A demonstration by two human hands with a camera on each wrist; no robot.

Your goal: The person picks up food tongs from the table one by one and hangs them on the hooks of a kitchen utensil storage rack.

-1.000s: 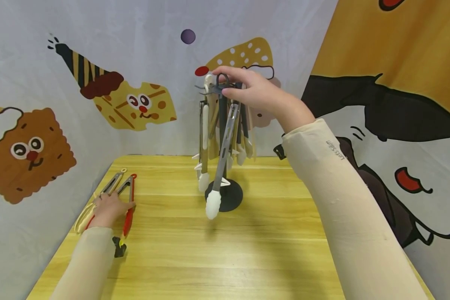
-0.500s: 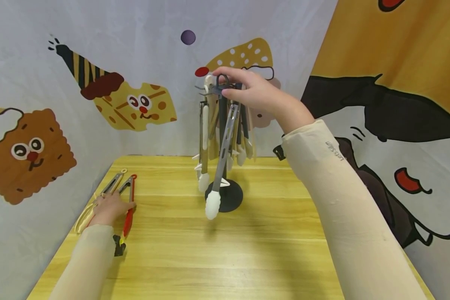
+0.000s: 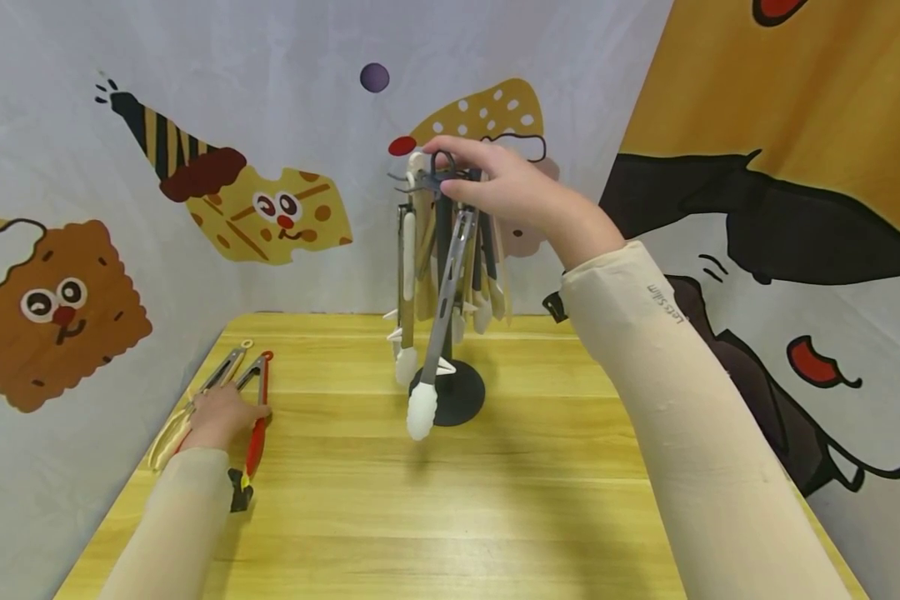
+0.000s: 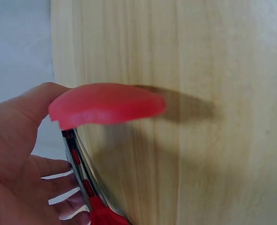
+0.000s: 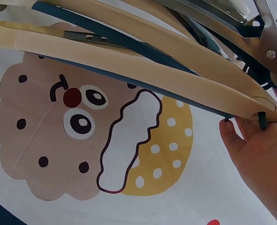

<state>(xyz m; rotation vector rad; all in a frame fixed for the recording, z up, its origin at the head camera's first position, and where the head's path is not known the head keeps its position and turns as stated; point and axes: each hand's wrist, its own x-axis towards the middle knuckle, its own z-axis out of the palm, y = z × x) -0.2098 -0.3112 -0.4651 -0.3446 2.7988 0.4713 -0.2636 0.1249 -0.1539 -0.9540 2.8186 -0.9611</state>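
Observation:
My left hand grips a pair of red-handled tongs at the table's left, its thumb along one arm. In the left wrist view a red end is close to the camera, and the fingers lie by the metal arm below. Cream tongs lie just left of that hand. My right hand holds the top of a black stand, thumb and fingers about its ring. Several tongs hang there, including steel tongs with a white tip in front and beige tongs near the right fingertips.
The wooden table runs up to a wall cloth printed with cartoon food. Small black pieces sit by both wrists. The stand's thin hooks stick out to the left at the top.

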